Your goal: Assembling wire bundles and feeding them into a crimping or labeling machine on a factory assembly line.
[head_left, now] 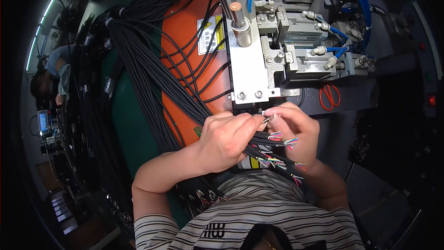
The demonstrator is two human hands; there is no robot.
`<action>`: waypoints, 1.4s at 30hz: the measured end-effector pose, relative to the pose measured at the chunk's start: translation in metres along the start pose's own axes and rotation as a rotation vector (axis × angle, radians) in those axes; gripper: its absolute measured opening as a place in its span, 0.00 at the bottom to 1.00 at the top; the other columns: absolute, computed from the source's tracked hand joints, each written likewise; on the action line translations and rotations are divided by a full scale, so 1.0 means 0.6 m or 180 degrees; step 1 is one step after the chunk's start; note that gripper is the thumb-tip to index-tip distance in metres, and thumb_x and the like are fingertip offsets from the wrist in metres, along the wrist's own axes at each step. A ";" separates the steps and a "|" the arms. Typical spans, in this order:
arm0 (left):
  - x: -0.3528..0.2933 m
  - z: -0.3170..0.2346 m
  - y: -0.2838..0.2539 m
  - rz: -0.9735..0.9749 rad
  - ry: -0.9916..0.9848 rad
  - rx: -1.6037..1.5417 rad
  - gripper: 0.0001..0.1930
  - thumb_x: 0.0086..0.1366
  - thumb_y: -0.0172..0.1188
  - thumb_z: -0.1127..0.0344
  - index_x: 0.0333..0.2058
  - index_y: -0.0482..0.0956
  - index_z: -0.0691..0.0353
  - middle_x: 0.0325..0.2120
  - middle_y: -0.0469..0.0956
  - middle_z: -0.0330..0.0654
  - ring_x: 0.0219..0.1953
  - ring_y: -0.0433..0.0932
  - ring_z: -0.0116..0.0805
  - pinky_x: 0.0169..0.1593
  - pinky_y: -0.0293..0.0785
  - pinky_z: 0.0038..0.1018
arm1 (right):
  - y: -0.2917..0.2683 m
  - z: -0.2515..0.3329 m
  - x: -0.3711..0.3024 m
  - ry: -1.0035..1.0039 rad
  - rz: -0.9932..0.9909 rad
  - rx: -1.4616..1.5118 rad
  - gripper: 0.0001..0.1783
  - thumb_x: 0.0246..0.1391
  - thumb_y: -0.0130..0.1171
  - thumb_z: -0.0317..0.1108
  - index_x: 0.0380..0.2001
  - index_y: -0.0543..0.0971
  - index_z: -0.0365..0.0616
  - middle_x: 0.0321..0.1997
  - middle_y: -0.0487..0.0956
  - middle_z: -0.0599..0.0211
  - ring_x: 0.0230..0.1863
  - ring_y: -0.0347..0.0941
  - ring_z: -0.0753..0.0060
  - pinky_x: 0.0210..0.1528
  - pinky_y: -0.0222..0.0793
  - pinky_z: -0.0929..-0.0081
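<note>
Black cables (pixel 159 81) sweep into our left hand (pixel 222 139), fingers clamped around them, coloured ends poking past! Our right hand (pixel 299 129) pinches one cable tip (pixel 266 120), right at the machine's front edge (pixel 249 98): little room ahead, red scissors (pixel 321 97) off to the right.

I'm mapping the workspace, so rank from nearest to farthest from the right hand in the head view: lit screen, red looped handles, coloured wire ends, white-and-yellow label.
From the right hand:
1. Coloured wire ends: just beside its palm
2. Red looped handles: beyond it, rightward
3. White-and-yellow label: farther up, leftward
4. Lit screen: far left background
</note>
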State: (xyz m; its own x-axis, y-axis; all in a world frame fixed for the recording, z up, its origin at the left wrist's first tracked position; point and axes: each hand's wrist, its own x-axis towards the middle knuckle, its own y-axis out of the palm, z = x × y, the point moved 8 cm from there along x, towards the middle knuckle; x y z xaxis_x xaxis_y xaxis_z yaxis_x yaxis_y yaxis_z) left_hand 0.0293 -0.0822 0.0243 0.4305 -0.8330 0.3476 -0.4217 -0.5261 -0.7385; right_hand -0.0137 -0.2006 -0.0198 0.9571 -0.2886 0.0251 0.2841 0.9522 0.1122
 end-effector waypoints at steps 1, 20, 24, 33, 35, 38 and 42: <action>0.002 -0.003 -0.005 -0.0138 0.0054 0.0078 0.21 0.43 0.63 0.75 0.41 0.76 0.69 0.24 0.74 0.39 0.21 0.76 0.37 0.24 0.67 0.30 | 0.003 0.028 -0.009 -0.1140 0.0007 -0.0913 0.17 0.54 0.61 0.21 0.48 0.79 0.33 0.34 0.78 0.59 0.32 0.77 0.71 0.34 0.72 0.77; 0.002 -0.007 -0.008 -0.0305 0.0129 0.0147 0.15 0.46 0.65 0.73 0.36 0.78 0.67 0.20 0.74 0.36 0.19 0.76 0.32 0.22 0.64 0.26 | -0.011 -0.043 -0.003 0.0675 0.0822 0.1081 0.11 0.60 0.55 0.19 0.45 0.80 0.30 0.41 0.79 0.59 0.34 0.77 0.78 0.35 0.73 0.84; 0.003 0.009 -0.004 -0.0105 -0.0125 -0.0267 0.18 0.42 0.66 0.75 0.36 0.78 0.65 0.24 0.79 0.39 0.23 0.79 0.38 0.25 0.69 0.29 | -0.011 -0.033 0.003 0.0476 0.0825 0.0957 0.11 0.58 0.57 0.17 0.43 0.80 0.29 0.39 0.80 0.57 0.34 0.78 0.77 0.35 0.74 0.83; 0.008 0.041 0.006 0.0748 -0.0831 -0.1347 0.17 0.43 0.64 0.78 0.37 0.78 0.65 0.25 0.81 0.45 0.28 0.81 0.46 0.30 0.76 0.32 | -0.016 -0.004 0.020 -0.0067 0.1097 0.0108 0.08 0.53 0.59 0.16 0.38 0.81 0.27 0.35 0.80 0.57 0.33 0.79 0.75 0.34 0.75 0.82; 0.008 0.042 0.010 0.0748 -0.0868 -0.1386 0.17 0.43 0.65 0.77 0.36 0.78 0.65 0.24 0.80 0.44 0.27 0.81 0.45 0.29 0.75 0.32 | -0.017 -0.008 0.021 0.0071 0.1079 0.0146 0.08 0.52 0.60 0.16 0.37 0.81 0.28 0.34 0.80 0.58 0.32 0.79 0.76 0.32 0.75 0.82; 0.009 0.026 0.009 0.0647 -0.0616 -0.0906 0.16 0.42 0.66 0.75 0.33 0.77 0.64 0.23 0.79 0.43 0.25 0.81 0.43 0.28 0.73 0.31 | -0.018 -0.015 0.022 0.0349 0.1040 0.0227 0.07 0.50 0.62 0.17 0.35 0.81 0.29 0.31 0.80 0.60 0.29 0.78 0.79 0.30 0.73 0.82; 0.005 -0.022 0.011 0.0310 0.0217 0.0556 0.11 0.46 0.64 0.70 0.30 0.76 0.64 0.19 0.73 0.34 0.19 0.76 0.31 0.24 0.65 0.27 | -0.011 0.020 0.020 -0.0593 0.0868 -0.1217 0.05 0.47 0.65 0.22 0.29 0.80 0.35 0.25 0.78 0.66 0.19 0.72 0.79 0.21 0.66 0.78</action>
State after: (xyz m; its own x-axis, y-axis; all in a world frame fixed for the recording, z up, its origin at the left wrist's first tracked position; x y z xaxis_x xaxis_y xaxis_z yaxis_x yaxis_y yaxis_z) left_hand 0.0170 -0.0903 0.0281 0.3369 -0.8912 0.3037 -0.3112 -0.4098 -0.8574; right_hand -0.0048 -0.2116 -0.0081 0.9830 -0.0041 0.1837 0.0589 0.9539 -0.2942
